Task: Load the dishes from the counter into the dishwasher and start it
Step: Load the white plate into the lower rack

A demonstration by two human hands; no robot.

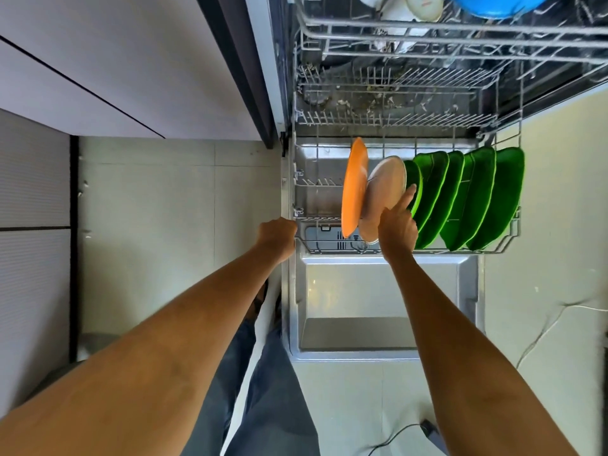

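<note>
The dishwasher's lower rack (467,250) is pulled out over the open door (388,291). Several green plates (473,199) stand upright in it on the right. An orange plate (354,189) stands on edge at their left. Between them is a beige plate (385,189), tilted, with my right hand (396,225) gripping its lower edge and the index finger stretched along its rim. My left hand (278,236) is closed into a fist at the rack's front left corner, on or against the rack wire.
The upper rack (427,37) is pulled out above, holding a blue bowl (496,6) and white cups (422,6). Grey cabinet fronts (115,60) lie to the left. A dark cable (404,436) and a white cable (552,327) run across the tiled floor.
</note>
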